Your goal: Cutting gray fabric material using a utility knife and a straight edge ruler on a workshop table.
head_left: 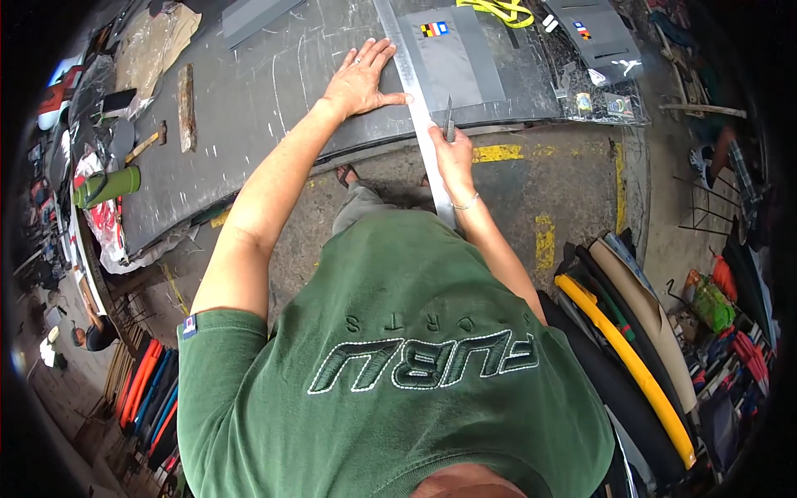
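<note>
A long metal ruler [407,68] lies across the dark worktable [249,108] and sticks out past its near edge. My left hand [359,85] rests flat with fingers spread, its thumb reaching onto the ruler. On the ruler's right side, my right hand [454,158] is closed round a utility knife [450,129], blade pointing away from me. That hand is at the table's near edge, touching or very near the ruler. A grey sheet of material [465,62] with a small coloured flag emblem [434,30] lies along the ruler's right side.
Yellow strap [502,12] and a second grey piece [591,37] lie at the far right. A hammer [147,143], a wooden stick [186,108] and a green bottle [108,187] are on the left. Fabric rolls [631,349] stand at lower right.
</note>
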